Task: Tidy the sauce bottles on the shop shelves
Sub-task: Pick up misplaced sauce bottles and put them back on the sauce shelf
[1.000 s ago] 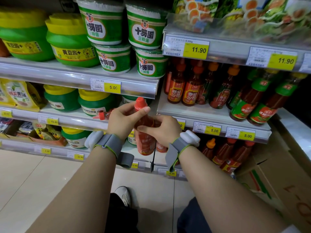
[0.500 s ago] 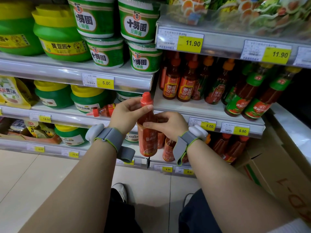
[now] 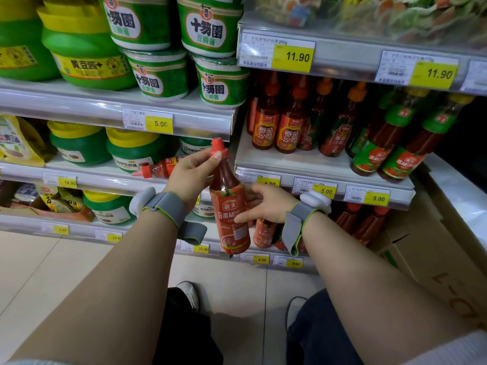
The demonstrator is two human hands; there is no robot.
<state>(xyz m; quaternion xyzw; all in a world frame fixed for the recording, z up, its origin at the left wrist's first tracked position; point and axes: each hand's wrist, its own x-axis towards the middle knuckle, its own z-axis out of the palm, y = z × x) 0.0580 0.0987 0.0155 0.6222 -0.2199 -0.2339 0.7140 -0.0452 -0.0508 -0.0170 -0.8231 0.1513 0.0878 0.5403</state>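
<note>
Centrally, a red tomato sauce bottle (image 3: pixel 232 212) with a red nozzle cap is held upright, tilted slightly, in the air in front of the shop shelves, clear of every shelf board. The person's left hand (image 3: pixel 192 175) wraps the bottle's neck, with the thumb tip pressed against the cap. The right hand (image 3: pixel 266 204) curls around the labelled body from the right, thumb across the front of the label. Both wrists carry grey straps with white pods.

Just left of the left hand, another red-capped sauce bottle (image 3: pixel 160 168) lies on its side on the middle shelf, cap pointing left, in front of green tubs with yellow lids (image 3: pixel 134 148). To the right and farther back, a row of upright tomato sauce bottles (image 3: pixel 287 127) stands on a white shelf (image 3: pixel 303 164), beside green-labelled bottles (image 3: pixel 390 146). Yellow price tags (image 3: pixel 299 57) line the shelf edges. Green bean paste tubs (image 3: pixel 160 75) are stacked on the upper left shelf. A cardboard box (image 3: pixel 442 259) sits at the near right.
</note>
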